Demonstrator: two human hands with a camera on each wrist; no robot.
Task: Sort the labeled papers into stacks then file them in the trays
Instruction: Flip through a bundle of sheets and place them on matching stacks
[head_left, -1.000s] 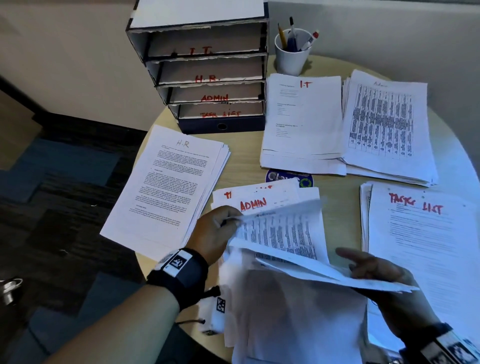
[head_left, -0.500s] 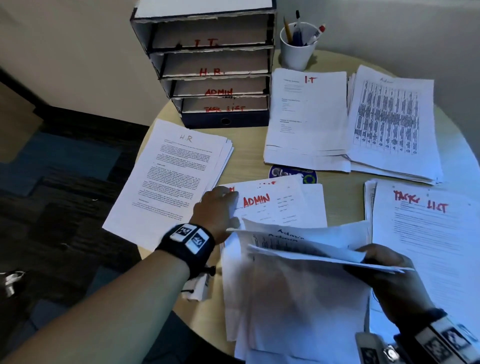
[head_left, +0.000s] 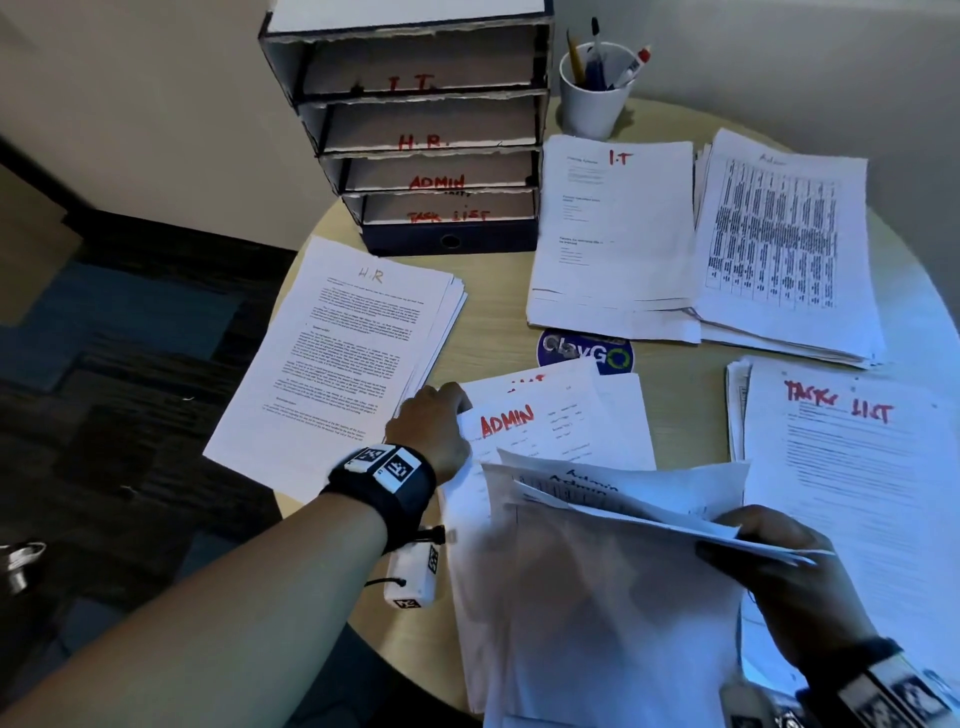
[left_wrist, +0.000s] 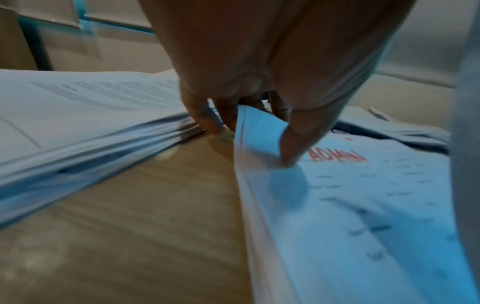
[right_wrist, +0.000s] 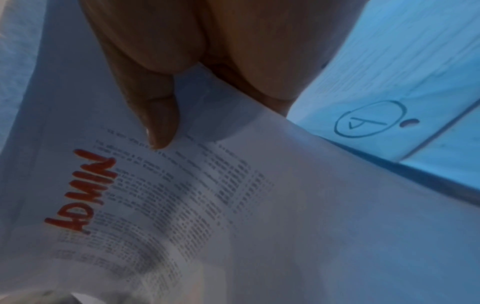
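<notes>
While my left hand (head_left: 434, 428) pinched the upper left corner of the ADMIN sheet (head_left: 550, 426) near the tabletop's (head_left: 498, 322) front edge, thumb on top and fingers (left_wrist: 205, 121) curled under, my right hand (head_left: 779, 571) gripped a fanned bundle of loose papers (head_left: 613, 519) by its right edge. I judged these sheets light, limp and slippery against each other, so they were best taken by a corner or edge.

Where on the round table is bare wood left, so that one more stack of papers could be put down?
The widest bare wood lies between the H.R stack, the trays and the I.T stack. A narrower strip runs between the ADMIN sheets and the TASK LIST stack. The right half is crowded.
</notes>
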